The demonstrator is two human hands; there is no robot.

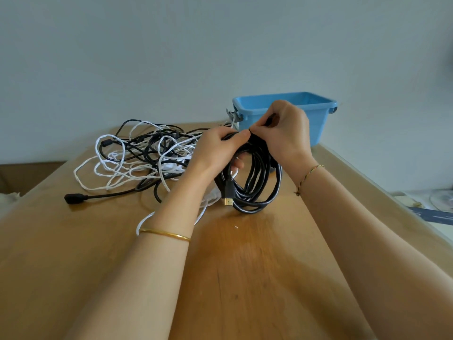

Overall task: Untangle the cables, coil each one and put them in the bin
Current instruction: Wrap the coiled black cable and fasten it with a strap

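Overall, head view: looking down on a wooden counter [257,266] set against a pale wall [171,57], with both bare forearms reaching in from the bottom of the frame.
Black coil [257,192]: wound into several loops, held upright at the centre of the frame between the two hands, well apart from the bin's opening; lowest loops down at the counter, touching or not, cannot tell.
Gold-tipped plug [228,201]: hanging at the lower left of the coil, tip pointing down.
Left hand [218,148]: wrapped round the upper left of the coil, thumb pressed across the bundled strands, fingers [236,164] passed through the ring and showing inside it.
Right hand [286,133]: at the upper right of the coil, just beside the left thumb, bent fingers [259,130] pinching a black stretch of the same cable on top of the bundle.
Tangle [147,153]: black and white cables knotted loosely together, left of centre, lying on the counter behind the left hand, uncoiled.
Black end plug [73,198]: flat on the counter at the lower left of the tangle, lead running back into it.
Blue bin [318,119]: upper right of centre, at the far edge of the counter, partly hidden behind the right hand; inside mostly out of sight.
Wrists: gold bangle [166,234] on the left, thin thread bracelet [308,175] on the right.
Far right edge: things beyond the counter, too blurred to tell.
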